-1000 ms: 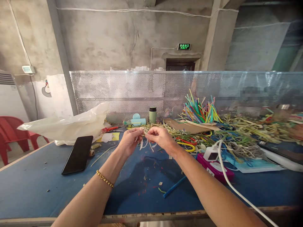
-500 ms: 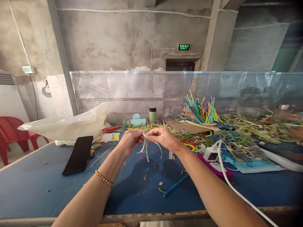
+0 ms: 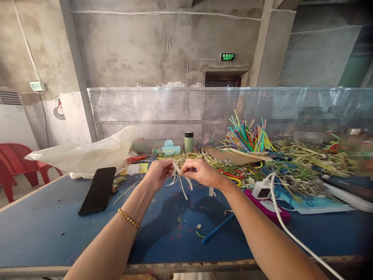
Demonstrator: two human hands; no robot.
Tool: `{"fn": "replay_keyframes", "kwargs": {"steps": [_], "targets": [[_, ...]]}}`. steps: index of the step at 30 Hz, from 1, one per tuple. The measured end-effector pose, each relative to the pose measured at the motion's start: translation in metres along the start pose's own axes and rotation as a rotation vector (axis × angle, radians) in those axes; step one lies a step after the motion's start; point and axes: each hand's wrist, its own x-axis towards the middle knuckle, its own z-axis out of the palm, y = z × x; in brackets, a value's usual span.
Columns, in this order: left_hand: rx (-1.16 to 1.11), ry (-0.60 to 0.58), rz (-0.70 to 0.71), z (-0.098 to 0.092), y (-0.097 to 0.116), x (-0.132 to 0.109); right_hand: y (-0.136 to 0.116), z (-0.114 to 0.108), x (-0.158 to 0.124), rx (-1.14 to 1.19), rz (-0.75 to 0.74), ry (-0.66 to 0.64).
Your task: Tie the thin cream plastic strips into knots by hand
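"What is carried near the far left corner of the blue table (image 3: 46, 237)?"

"A plastic bag (image 3: 87, 155) is spread there, a phone (image 3: 97, 190) laid before it."

"And elsewhere?"

"Strips (image 3: 323, 160) are heaped along the far edge; a blue stick (image 3: 217, 230) is laid toward the front edge."

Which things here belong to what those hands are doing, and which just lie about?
In use:
left hand
right hand
pale thin flat strips between them

Seemingly just lying about:
flat black rectangular phone
pale-green cylindrical bottle
crumpled whitish plastic bag
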Motion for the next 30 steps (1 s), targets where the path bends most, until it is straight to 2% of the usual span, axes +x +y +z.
{"fn": "replay_keyframes", "kwargs": {"steps": [4,8,10,14,18,21,23,27,30], "targets": [[0.183,0.02,0.176,0.003,-0.006,-0.002,0.001,0.006,0.001,0.187,0.094,-0.002],[0.244,-0.039,0.227,0.007,-0.007,-0.005,0.007,0.016,0.004,0.162,0.196,0.24],[0.273,-0.069,0.231,0.008,-0.004,-0.006,0.011,0.017,0.005,0.098,0.195,0.3],[0.376,-0.123,0.234,0.006,0.002,-0.008,0.01,0.01,0.005,0.052,0.158,0.315],[0.451,-0.187,0.178,0.003,-0.001,-0.008,0.004,0.003,0.002,0.224,0.269,0.276],[0.458,-0.229,0.19,0.002,-0.006,-0.006,0.002,0.002,0.0,0.337,0.305,0.25],[0.451,-0.201,0.222,0.003,-0.008,-0.004,0.0,0.002,-0.001,0.398,0.304,0.236],[0.416,-0.054,0.316,0.006,-0.01,-0.002,-0.007,0.007,0.0,0.492,0.299,0.238],[0.341,-0.013,0.337,0.008,-0.011,-0.003,-0.01,0.015,0.002,0.51,0.309,0.235]]}}
